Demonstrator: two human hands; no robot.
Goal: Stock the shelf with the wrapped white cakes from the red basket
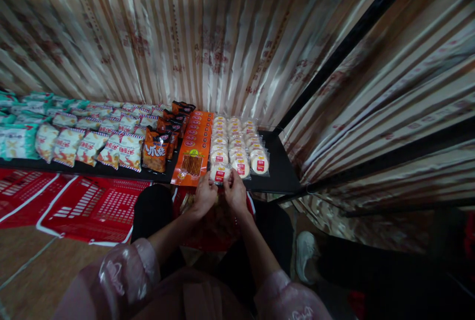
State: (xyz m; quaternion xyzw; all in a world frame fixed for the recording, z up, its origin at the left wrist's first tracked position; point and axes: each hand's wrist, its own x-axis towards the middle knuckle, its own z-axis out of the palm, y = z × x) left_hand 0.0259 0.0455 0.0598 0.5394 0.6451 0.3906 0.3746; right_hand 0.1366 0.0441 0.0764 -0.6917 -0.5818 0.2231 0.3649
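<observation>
Both hands meet at the front end of the left column of round white packets on a black shelf [280, 161]. My left hand [205, 194] pinches the left edge of a round white packet with a red label [219, 173], and my right hand [235, 191] pinches its right edge. More such packets [260, 162] lie in three columns behind and to the right. Just left of them lies a long orange package [195, 139]. Next to that stand orange and black snack bags [155, 151].
White snack bags [89, 147] and teal bags [18, 140] fill the shelf's left part. Red baskets [107, 206] stand below it; another red basket is between my legs. A striped curtain [185, 38] hangs behind. Black bars cross the right side, and a white shoe [306, 255] shows below.
</observation>
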